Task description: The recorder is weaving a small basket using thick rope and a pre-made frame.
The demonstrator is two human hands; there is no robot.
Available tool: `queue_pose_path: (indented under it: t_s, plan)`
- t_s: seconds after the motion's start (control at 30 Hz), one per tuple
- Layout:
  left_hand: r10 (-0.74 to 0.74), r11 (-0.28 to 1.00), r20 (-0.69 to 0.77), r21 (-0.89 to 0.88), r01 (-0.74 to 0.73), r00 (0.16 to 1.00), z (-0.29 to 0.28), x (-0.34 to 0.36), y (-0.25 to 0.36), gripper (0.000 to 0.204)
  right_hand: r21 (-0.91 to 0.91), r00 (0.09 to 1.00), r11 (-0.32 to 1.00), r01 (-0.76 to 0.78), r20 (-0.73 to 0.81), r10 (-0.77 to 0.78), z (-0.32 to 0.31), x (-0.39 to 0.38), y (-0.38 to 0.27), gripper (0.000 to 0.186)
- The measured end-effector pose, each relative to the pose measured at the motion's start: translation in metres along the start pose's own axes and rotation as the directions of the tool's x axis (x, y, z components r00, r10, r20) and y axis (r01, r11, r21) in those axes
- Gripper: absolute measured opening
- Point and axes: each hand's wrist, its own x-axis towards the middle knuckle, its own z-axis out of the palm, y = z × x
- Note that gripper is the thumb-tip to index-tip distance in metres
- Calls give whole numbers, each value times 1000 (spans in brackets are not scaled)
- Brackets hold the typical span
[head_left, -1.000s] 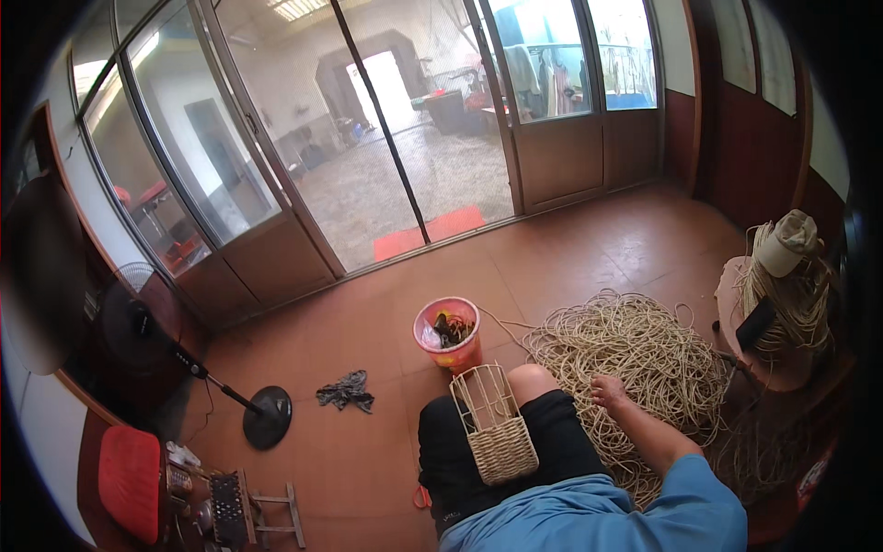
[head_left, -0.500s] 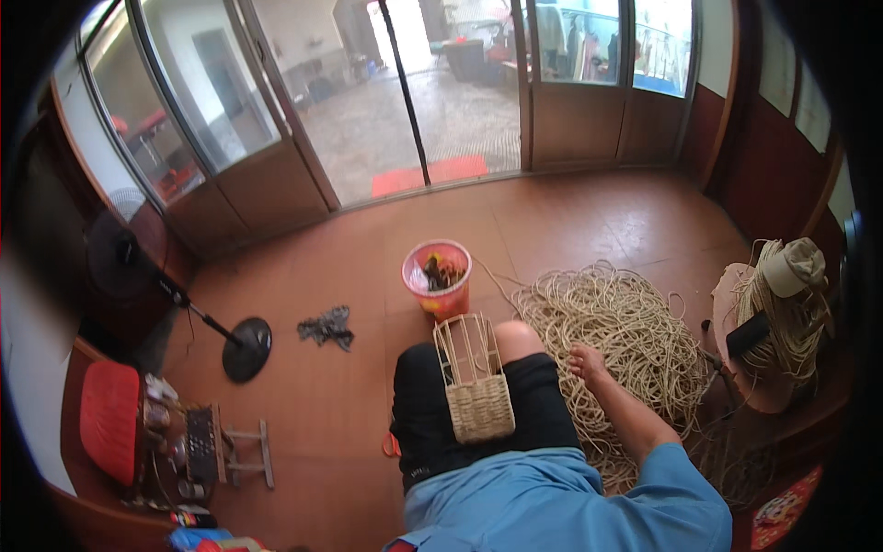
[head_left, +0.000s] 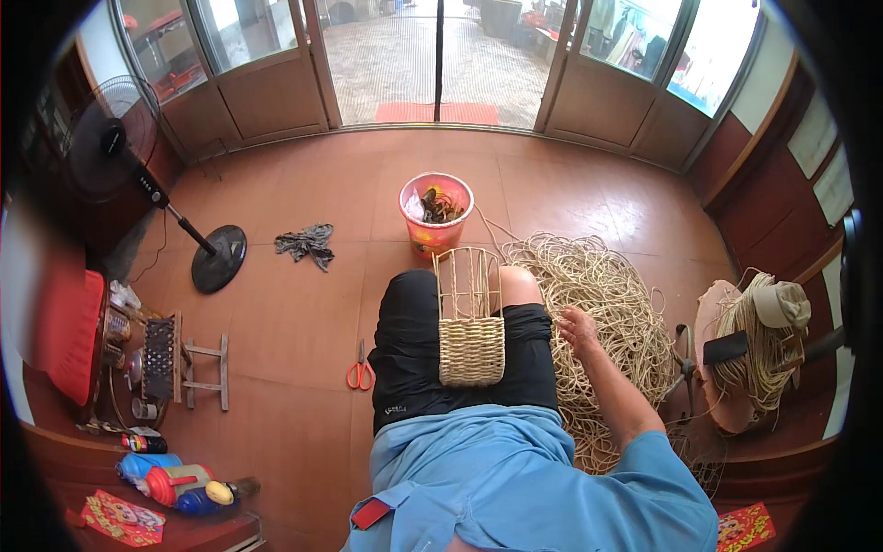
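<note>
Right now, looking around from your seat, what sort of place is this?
Probably a room in a home, used for handcraft: a partly woven basket rests on the person's lap, a big heap of cord lies to the right, and a standing fan is off to the left.

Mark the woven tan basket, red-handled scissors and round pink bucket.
Woven tan basket [head_left: 472,352], head view: woven wall.
Red-handled scissors [head_left: 361,366], head view: where the handles meet.
Round pink bucket [head_left: 434,239], head view: outer wall.

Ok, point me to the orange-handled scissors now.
In the head view, the scissors lie on the floor left of centre, just beside the black shorts and left of the woven basket.
</note>
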Motion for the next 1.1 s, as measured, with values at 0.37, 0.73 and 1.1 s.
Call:
queue_pose_path:
  t_s: [0.37,0.73,1.1]
  plan:
    - [-57,996,-26,-63,55,998,2,-23,-40,12,-28,999,999,30,13,-29,0,-6,-8,52]
    - [-8,997,-24,-71,6,1000,-4,-16,-44,12,-47,990,999,1,-144,-8,-15,0,0,38]
    - [154,987,11,38,-154,988,-15,48,30,14,82,987,995,50,-159,-37,-23,27,27,13]
